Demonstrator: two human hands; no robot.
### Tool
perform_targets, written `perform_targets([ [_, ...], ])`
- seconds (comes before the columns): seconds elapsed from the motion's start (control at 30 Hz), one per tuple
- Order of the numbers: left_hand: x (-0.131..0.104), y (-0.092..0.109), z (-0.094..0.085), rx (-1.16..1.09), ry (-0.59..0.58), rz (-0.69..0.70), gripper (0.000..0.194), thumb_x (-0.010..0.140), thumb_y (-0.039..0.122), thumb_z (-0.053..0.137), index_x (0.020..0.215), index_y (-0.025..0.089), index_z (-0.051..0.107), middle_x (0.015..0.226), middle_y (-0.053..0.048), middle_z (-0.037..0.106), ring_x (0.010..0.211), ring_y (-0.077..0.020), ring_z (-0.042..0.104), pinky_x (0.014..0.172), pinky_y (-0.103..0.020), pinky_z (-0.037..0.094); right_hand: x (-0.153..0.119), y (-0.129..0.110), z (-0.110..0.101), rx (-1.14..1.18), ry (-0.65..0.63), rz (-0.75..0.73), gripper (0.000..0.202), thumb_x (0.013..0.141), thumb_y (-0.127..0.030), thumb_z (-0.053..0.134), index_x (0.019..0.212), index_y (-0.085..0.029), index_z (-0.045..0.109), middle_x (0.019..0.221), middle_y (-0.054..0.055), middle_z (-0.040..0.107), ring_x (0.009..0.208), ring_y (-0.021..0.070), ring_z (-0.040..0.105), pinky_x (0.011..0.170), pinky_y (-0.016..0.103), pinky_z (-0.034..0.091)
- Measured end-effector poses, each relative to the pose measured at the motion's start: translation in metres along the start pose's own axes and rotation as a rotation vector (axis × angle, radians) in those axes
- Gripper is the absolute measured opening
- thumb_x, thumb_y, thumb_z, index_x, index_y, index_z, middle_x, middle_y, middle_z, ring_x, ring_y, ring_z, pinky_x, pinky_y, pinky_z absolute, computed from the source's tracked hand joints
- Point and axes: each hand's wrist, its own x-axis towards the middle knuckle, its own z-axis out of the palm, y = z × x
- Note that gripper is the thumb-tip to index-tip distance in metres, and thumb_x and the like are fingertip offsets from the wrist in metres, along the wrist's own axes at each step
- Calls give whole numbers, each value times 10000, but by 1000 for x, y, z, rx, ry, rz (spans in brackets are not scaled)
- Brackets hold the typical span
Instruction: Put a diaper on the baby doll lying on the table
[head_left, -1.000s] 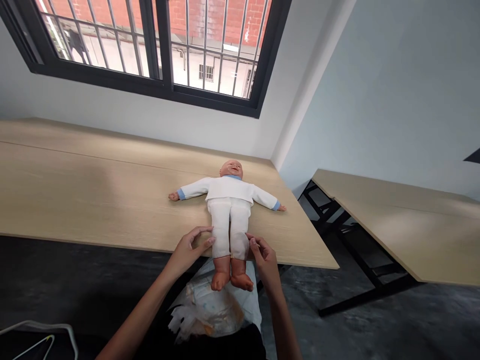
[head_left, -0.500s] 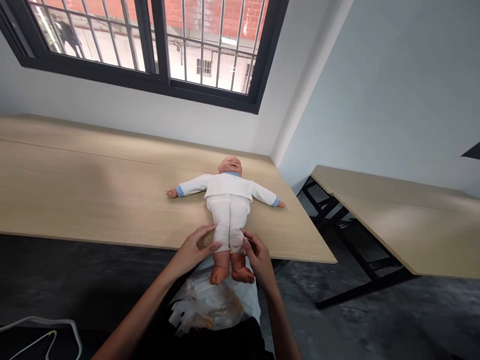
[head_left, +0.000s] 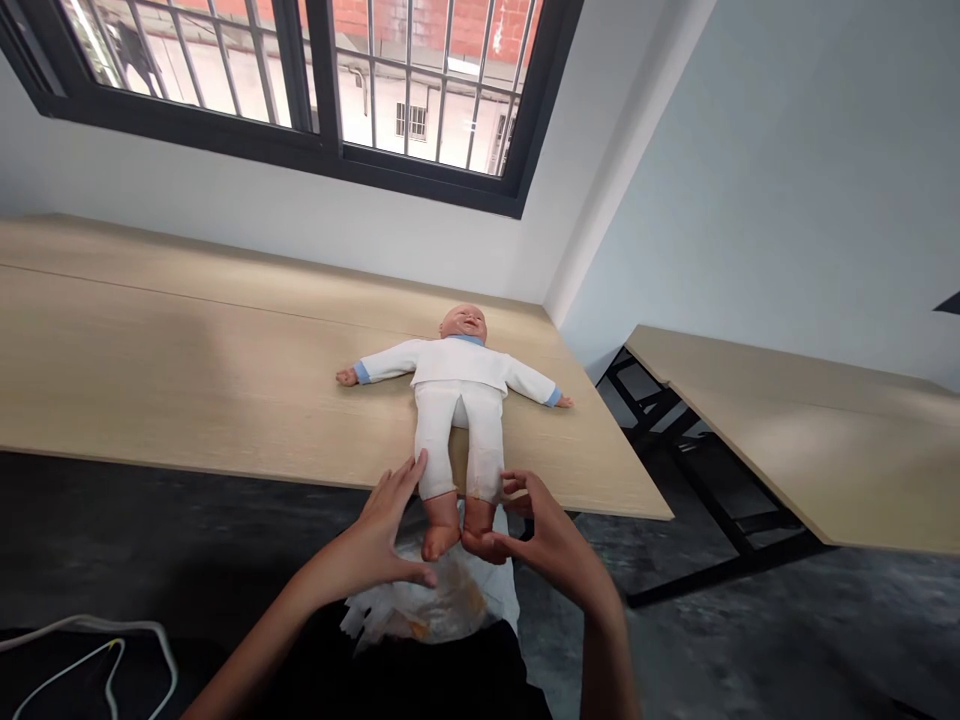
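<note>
A baby doll (head_left: 459, 370) lies on its back on the wooden table (head_left: 225, 380), arms spread wide and its feet reaching past the front edge. It wears a white top with blue collar and cuffs, and white trousers (head_left: 484, 440). My left hand (head_left: 386, 530) is open beside the doll's left-hand leg in view, fingertips at the trouser leg and thumb held apart below the foot. My right hand (head_left: 551, 535) is open at the other leg, its fingers near the trouser hem and its thumb by the foot. Neither hand is closed round a leg.
A crumpled white and clear plastic bundle (head_left: 442, 595) lies on my lap under the doll's feet. To the right stands a second table (head_left: 795, 430) with black folding legs. White cables (head_left: 142, 630) hang at lower left. A barred window (head_left: 420, 110) is behind the table.
Both hands have loosened from the trouser legs and moved outward, fingers spreading. The doll's legs are now farther apart, with a gap showing between the trouser legs.
</note>
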Motion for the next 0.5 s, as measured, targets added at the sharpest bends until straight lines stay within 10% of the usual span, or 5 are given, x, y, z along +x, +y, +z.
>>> perform_targets([
  [0.2, 4, 8, 24, 179, 68, 42, 1247, 642, 441, 831, 1547, 333, -22, 1611, -160, 163, 1478, -393, 100, 1138, -663, 75, -5, -6, 26, -149, 45, 15, 1023, 644, -157, 798, 1494, -329, 256, 1341, 99, 424, 1105, 283, 573, 901, 403, 513],
  [0.5, 9, 6, 20, 80, 215, 42, 810, 752, 339, 722, 1451, 310, 314, 1462, -112, 473, 1368, -315, 413, 1172, -575, 100, -1, -9, 23, -57, 58, -80, 842, 802, -182, 642, 1508, -365, 224, 1287, 112, 428, 866, 211, 629, 811, 404, 561],
])
